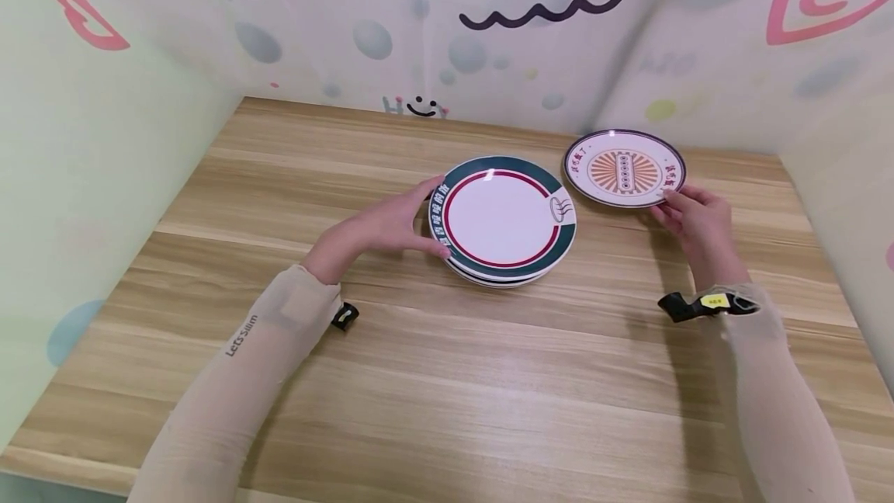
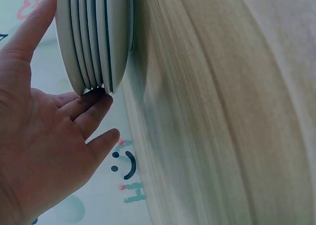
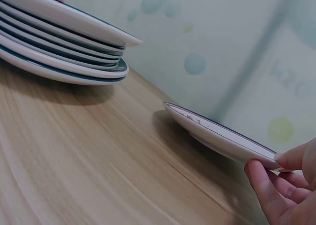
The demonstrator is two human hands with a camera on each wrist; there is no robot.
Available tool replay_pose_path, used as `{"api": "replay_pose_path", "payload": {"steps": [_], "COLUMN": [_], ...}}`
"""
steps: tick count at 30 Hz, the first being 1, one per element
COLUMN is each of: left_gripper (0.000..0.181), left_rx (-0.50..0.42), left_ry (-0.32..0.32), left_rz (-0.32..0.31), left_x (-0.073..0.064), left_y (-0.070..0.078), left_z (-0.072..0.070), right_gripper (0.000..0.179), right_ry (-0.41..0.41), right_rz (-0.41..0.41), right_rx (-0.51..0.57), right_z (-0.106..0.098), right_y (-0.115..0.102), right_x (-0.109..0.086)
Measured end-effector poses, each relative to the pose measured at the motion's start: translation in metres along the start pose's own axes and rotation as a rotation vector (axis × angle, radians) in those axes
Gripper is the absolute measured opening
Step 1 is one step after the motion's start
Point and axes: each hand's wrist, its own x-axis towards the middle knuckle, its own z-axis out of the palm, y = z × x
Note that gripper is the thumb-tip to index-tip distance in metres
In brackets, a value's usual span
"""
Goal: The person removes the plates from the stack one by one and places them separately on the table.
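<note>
A stack of several plates stands on the wooden table, topped by a white plate point(image 1: 499, 220) with a dark green rim and a red ring. My left hand point(image 1: 387, 221) spans the left side of this stack, thumb at the near edge and fingers farther back. In the left wrist view, fingertips touch the edges of the stacked plates point(image 2: 94, 42). To the right, my right hand point(image 1: 701, 223) pinches the rim of a smaller white plate point(image 1: 625, 169) with a dark edge and an orange sunburst print. The right wrist view shows this plate point(image 3: 222, 136) held above the tabletop, its shadow below.
The wood-grain table point(image 1: 489, 394) reaches to a printed cloth backdrop point(image 1: 335, 53) just behind the plates. Similar pale cloth walls point(image 1: 84, 146) close in the left and right sides. A black strap point(image 1: 705, 305) sits around my right wrist.
</note>
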Motion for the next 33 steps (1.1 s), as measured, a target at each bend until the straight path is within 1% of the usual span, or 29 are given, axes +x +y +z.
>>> {"api": "replay_pose_path", "payload": {"steps": [7, 10, 13, 18, 21, 26, 33], "left_gripper": [0.120, 0.120, 0.120, 0.120, 0.120, 0.119, 0.120], "left_rx": [-0.006, -0.010, -0.015, -0.027, -0.033, -0.048, -0.026], "left_ry": [0.000, 0.000, -0.001, 0.002, 0.006, 0.010, 0.004], "left_rz": [0.008, 0.010, 0.012, 0.020, 0.027, 0.035, 0.007], "left_x": [0.000, 0.000, 0.000, -0.001, -0.001, -0.001, -0.001], "left_y": [0.000, 0.000, 0.000, 0.000, 0.000, -0.002, 0.001], "left_z": [0.001, 0.001, 0.002, 0.002, 0.002, 0.003, 0.001], "right_gripper": [0.023, 0.025, 0.022, 0.021, 0.023, 0.023, 0.025], "right_ry": [0.004, -0.010, -0.035, -0.037, -0.031, -0.028, -0.080], "right_rz": [0.021, 0.030, 0.037, 0.083, 0.096, 0.095, 0.080], "right_rx": [-0.004, -0.010, -0.006, 0.000, -0.009, -0.012, 0.033], "right_z": [-0.005, -0.008, -0.012, -0.015, -0.017, -0.020, -0.026], "right_y": [-0.001, -0.002, -0.002, -0.004, -0.005, -0.005, -0.007], "right_x": [0.002, 0.001, 0.001, 0.001, 0.002, 0.001, -0.002]}}
